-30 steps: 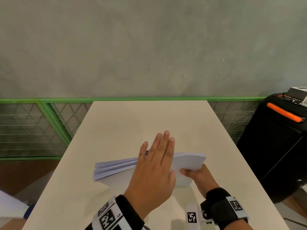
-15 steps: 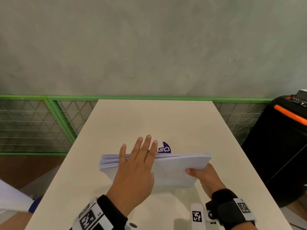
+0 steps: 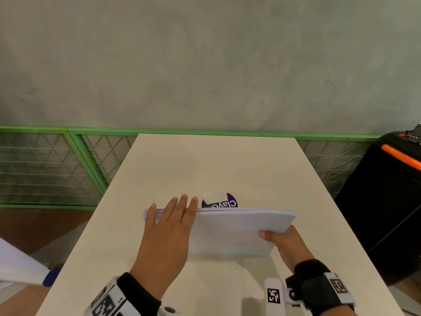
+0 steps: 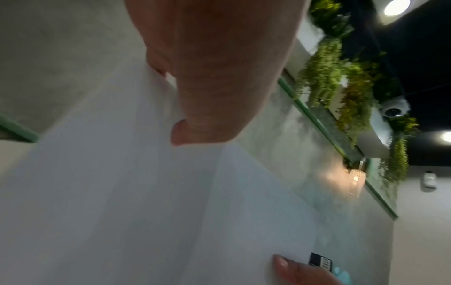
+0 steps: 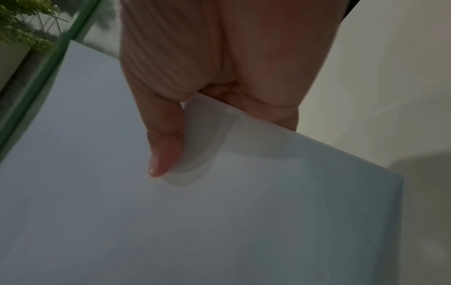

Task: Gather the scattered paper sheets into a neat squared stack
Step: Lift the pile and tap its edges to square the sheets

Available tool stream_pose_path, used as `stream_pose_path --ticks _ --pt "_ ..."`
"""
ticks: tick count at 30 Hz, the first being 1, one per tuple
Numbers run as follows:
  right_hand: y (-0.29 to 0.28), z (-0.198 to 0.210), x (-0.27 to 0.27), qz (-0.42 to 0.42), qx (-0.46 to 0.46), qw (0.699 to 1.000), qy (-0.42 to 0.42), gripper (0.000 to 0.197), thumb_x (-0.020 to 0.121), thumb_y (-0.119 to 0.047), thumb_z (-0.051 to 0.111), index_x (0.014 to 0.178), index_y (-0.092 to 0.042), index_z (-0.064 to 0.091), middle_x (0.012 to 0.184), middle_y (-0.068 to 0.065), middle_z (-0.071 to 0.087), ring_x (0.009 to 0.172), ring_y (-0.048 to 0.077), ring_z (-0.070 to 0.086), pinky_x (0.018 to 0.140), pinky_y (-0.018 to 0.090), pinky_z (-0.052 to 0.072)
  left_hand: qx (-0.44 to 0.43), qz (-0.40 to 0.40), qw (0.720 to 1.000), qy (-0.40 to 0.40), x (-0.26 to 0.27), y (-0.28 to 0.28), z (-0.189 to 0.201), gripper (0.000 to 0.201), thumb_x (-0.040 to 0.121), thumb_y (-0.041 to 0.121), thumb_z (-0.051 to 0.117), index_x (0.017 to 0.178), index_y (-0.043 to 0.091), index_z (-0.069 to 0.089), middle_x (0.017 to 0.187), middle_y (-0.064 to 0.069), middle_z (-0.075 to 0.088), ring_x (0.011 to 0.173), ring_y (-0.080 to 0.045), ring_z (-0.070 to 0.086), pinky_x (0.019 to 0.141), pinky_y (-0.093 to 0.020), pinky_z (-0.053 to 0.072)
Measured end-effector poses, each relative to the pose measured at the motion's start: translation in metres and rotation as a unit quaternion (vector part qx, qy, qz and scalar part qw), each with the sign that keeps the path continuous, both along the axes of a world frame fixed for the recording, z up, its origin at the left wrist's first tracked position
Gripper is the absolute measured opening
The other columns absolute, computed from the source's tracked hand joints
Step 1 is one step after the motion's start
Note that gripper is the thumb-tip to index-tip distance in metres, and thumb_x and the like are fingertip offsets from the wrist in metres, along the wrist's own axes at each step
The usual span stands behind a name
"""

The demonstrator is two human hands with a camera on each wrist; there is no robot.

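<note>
A stack of white paper sheets [image 3: 234, 231] stands tilted on its long edge on the beige table [image 3: 216, 165], its face toward me. My left hand [image 3: 169, 222] lies flat against the left part of that face, fingers straight and reaching the top edge. My right hand [image 3: 276, 239] pinches the stack's right edge, thumb on the near face and fingers behind. The right wrist view shows that thumb on the sheets [image 5: 219, 212]. In the left wrist view the paper [image 4: 146, 202] fills the frame under my palm.
A purple round sticker [image 3: 224, 203] with white lettering sits on the table just behind the stack. A black case [image 3: 385, 201] with an orange handle stands to the right. A green mesh railing [image 3: 57, 165] runs behind and left of the table.
The stack has swung up from lying fanned to standing on its edge and squared. My left hand slid leftward across its face. The purple sticker behind it came into sight.
</note>
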State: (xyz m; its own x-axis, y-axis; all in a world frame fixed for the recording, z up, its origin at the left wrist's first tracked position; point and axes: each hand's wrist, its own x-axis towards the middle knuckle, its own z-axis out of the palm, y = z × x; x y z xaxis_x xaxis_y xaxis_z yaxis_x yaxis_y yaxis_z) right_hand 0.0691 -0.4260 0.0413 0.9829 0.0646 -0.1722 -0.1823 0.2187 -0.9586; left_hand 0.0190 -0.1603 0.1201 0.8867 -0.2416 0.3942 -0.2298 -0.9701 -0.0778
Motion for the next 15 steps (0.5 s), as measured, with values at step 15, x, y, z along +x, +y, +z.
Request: stream_pose_path --ticks 15 --pt "0.002 0.001 0.002 0.019 -0.073 0.997 -0.031 0.024 0.059 -0.010 0.075 0.083 -0.008 0.073 0.081 0.003 0.075 0.078 0.014 0.068 0.073 0.024 0.051 -0.056 0.072 0.996 0.021 0.008 0.023 -0.006 0.070 0.075 0.030 0.039 0.141 0.007 0.034 0.148 -0.013 0.039 0.135 -0.027 0.028 0.105 -0.051 0.017"
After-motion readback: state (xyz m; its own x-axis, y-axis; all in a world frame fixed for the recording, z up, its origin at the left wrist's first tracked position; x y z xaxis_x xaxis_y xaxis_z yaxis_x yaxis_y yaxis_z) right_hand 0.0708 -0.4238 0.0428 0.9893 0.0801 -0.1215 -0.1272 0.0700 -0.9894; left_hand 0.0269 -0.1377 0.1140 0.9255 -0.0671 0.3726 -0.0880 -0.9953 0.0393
